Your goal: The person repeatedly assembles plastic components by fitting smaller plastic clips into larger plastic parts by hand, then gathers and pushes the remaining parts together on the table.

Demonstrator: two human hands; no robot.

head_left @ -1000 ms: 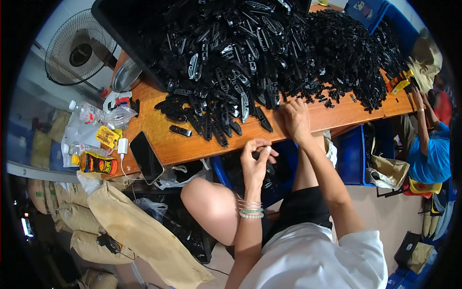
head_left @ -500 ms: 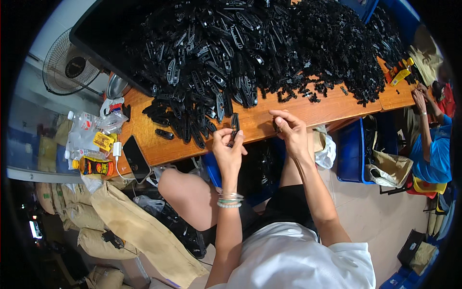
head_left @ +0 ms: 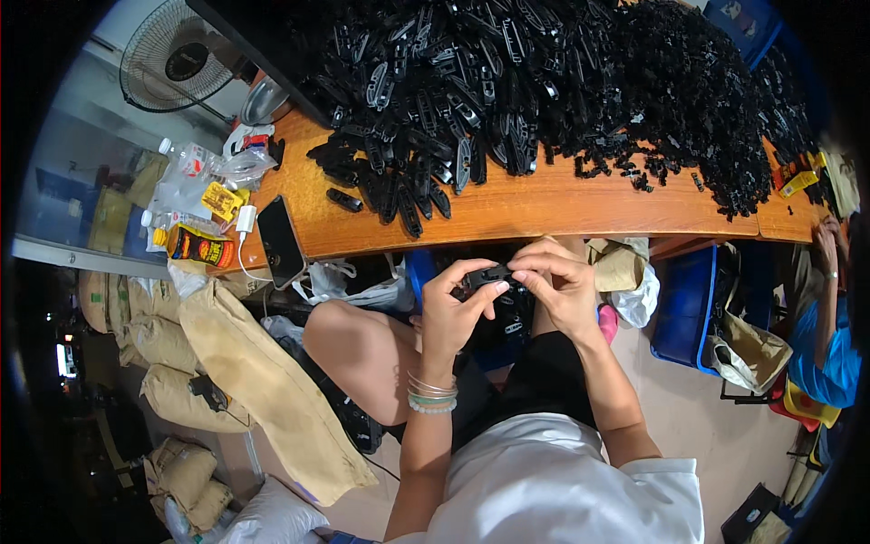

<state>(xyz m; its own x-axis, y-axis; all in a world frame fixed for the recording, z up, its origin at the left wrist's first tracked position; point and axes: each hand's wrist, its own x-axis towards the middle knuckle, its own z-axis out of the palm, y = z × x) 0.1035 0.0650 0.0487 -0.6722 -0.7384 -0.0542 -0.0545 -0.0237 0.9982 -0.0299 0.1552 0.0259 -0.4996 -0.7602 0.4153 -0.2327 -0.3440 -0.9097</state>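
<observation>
Both hands meet just in front of the table's near edge, above my lap. My left hand (head_left: 455, 304) is closed around a long black plastic part (head_left: 489, 276), its thumb pressing along the top. The fingers of my right hand (head_left: 562, 283) are pinched together at the part's right end; whatever sits between those fingertips is too small to make out. Similar long black plastic parts (head_left: 408, 172) lie heaped on the wooden table (head_left: 362, 231) beyond my hands. To their right spreads a pile of small black clips (head_left: 689, 118).
A phone (head_left: 282, 241) on a white cable lies at the table's left end, beside bottles (head_left: 195, 247) and plastic bags. A fan (head_left: 177, 56) stands behind. Below right is a blue crate (head_left: 684, 308). Brown sacks (head_left: 263, 390) lie lower left. Another person (head_left: 825, 335) sits far right.
My left hand has drawn back from the table edge with a long black part. My right hand has come in to meet it, and the whole view has shifted.
</observation>
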